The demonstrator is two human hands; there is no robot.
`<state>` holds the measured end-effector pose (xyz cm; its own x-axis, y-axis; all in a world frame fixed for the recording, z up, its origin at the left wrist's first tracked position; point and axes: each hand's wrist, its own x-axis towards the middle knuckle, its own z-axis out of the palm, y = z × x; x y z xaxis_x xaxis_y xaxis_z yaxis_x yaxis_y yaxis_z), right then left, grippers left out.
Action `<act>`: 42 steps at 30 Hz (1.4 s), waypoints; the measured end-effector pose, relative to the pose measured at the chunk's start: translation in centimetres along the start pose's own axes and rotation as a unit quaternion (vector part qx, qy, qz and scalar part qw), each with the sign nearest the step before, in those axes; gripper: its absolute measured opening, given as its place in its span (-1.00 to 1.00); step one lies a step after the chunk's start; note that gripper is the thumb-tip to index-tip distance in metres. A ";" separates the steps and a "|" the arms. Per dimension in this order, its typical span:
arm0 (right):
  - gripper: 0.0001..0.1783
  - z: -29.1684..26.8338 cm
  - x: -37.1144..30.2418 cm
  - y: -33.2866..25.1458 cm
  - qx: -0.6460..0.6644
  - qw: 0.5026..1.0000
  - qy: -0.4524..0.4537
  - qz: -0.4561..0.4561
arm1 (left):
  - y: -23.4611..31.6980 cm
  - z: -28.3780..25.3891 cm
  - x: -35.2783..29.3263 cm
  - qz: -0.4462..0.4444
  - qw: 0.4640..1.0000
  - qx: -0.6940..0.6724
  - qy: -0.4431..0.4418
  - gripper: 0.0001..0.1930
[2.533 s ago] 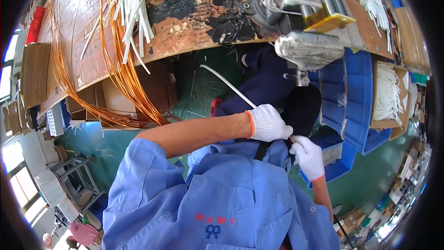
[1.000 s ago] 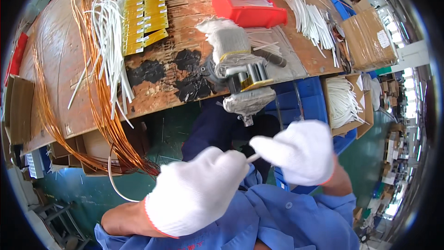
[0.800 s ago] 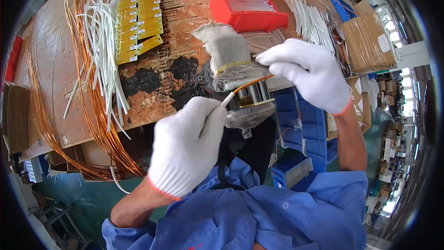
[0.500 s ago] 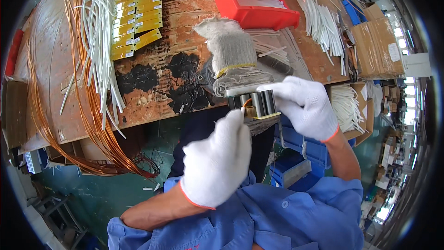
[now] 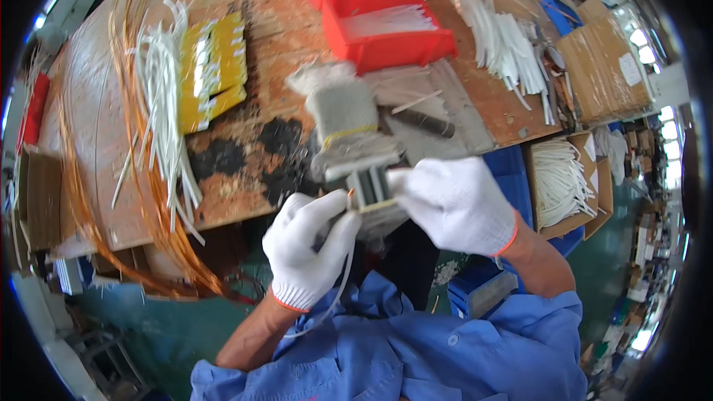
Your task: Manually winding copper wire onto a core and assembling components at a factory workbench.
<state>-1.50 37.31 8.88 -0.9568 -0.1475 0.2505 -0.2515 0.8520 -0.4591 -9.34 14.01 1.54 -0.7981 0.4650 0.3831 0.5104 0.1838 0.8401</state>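
Both my hands wear white knit gloves with orange cuffs. Between them sits a small block with dark ribs and a pale yellow lower edge [image 5: 371,187], blurred, at the end of a grey cloth-wrapped fixture [image 5: 342,110]. On its left side, my left hand [image 5: 306,245] pinches a white-sleeved copper wire [image 5: 344,282]. A bit of orange copper shows at those fingertips, and the white sleeve trails down toward my lap. My right hand [image 5: 454,204] has its fingers closed on the block's right side; the exact fingertip contact is hidden.
Left on the worn bench [image 5: 89,178] lie copper wires [image 5: 70,171], white sleeves [image 5: 160,96] and yellow film-wrapped pieces [image 5: 215,63]. A red bin [image 5: 401,46] stands behind the fixture, with a dark cylindrical tool [image 5: 423,122] nearby. Right are more sleeves [image 5: 490,37] and a carton of white tubes [image 5: 561,182].
My left hand has moved left and lowered slightly, and the white sleeve now hangs visibly below it. My right hand stays at the block's right side. The whole view has shifted.
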 end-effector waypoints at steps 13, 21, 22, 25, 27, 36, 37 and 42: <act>-0.65 -6.9 8.5 25.6 -0.173 0.955 0.118 0.208 | -2.0 4.5 -1.8 0.000 0.986 -0.125 0.114 -0.79; -0.72 -4.7 14.6 29.0 -0.109 0.958 -0.043 0.263 | -3.3 4.2 -1.7 0.046 0.983 -0.143 0.108 -0.78; -0.74 -4.5 14.1 29.2 -0.102 0.957 -0.031 0.269 | -3.4 4.1 -1.6 0.059 0.984 -0.140 0.099 -0.74; -0.74 -4.6 12.5 30.4 -0.186 0.960 0.052 0.204 | -3.4 4.4 -1.6 0.062 0.984 -0.128 0.109 -0.70; -0.79 -5.5 11.9 29.2 -0.073 0.948 0.086 0.297 | -3.2 4.9 -1.6 0.058 0.981 -0.129 0.131 -0.63; -0.85 1.5 10.8 25.2 -0.120 0.903 0.390 0.137 | -2.2 4.6 -1.9 0.025 0.982 -0.141 0.122 -0.60; -0.85 2.1 10.9 24.7 -0.127 0.893 0.411 0.134 | -2.2 4.6 -1.8 0.027 0.981 -0.144 0.126 -0.61; -0.86 3.4 9.5 22.6 -0.207 0.857 0.464 0.089 | -2.3 4.8 -2.1 0.025 0.981 -0.145 0.129 -0.61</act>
<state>-16.79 53.50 -1.99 -0.3979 0.3017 0.8664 0.1432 0.9532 -0.2661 -7.30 16.81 -3.06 -0.8480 0.2253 0.4798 0.4686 -0.1045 0.8772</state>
